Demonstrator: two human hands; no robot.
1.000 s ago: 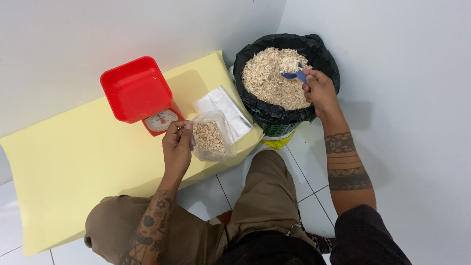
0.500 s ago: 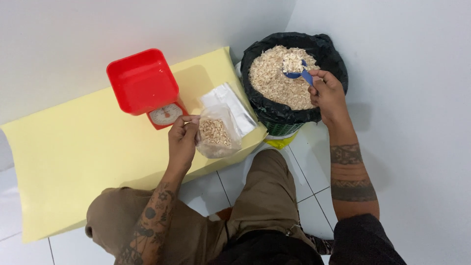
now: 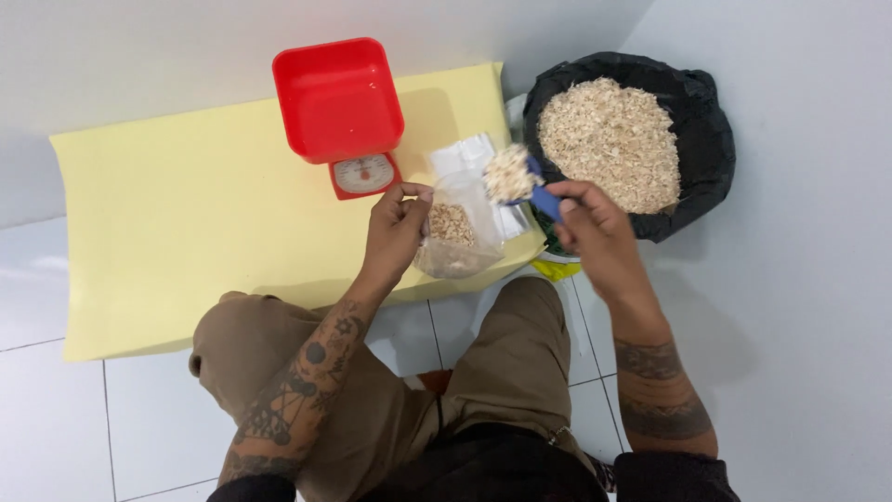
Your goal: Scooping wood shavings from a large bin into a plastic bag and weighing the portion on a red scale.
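My left hand (image 3: 395, 230) pinches the rim of a small clear plastic bag (image 3: 455, 242), holding it upright over the yellow sheet (image 3: 186, 214); the bag is partly filled with pale wood shavings. My right hand (image 3: 595, 223) grips a blue scoop (image 3: 534, 186) heaped with shavings, its load just above and to the right of the bag's mouth. A black bag of shavings (image 3: 618, 139) stands open at the right.
A red kitchen scale (image 3: 342, 107) with a square tray and round dial sits on the yellow sheet behind the bag. A stack of empty clear bags (image 3: 469, 158) lies beside it. White walls close in behind and on the right; white floor tiles lie below.
My right hand lifted the scoop out of the black bag and carried it left, full of shavings, to the clear bag's mouth. My left hand stayed on the bag.
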